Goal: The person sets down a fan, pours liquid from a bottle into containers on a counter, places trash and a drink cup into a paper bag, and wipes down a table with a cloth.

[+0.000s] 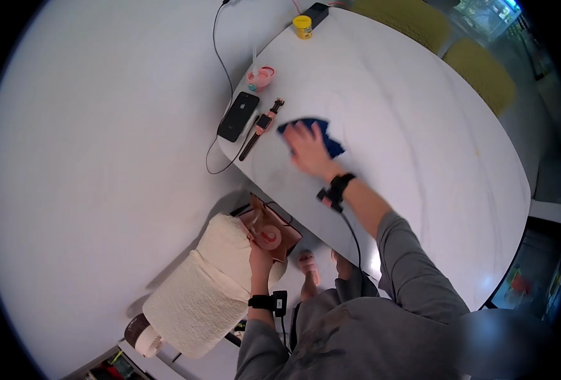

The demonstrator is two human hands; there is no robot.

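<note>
My right hand lies on a dark blue cloth on the white marbled table, its fingers spread, slightly blurred. Lower down, my left hand is closed on the rim of a brownish-pink open bag beside the table edge; its fingertips are partly hidden. A round pink piece with a red mark shows at the bag. Left of the cloth lie a pink watch with a dark strap and a black phone.
A pink cup stands near the phone, with a cable by the wall. Farther back are a yellow jar and a black box. A cream-covered chair is at lower left; greenish chairs are beyond the table.
</note>
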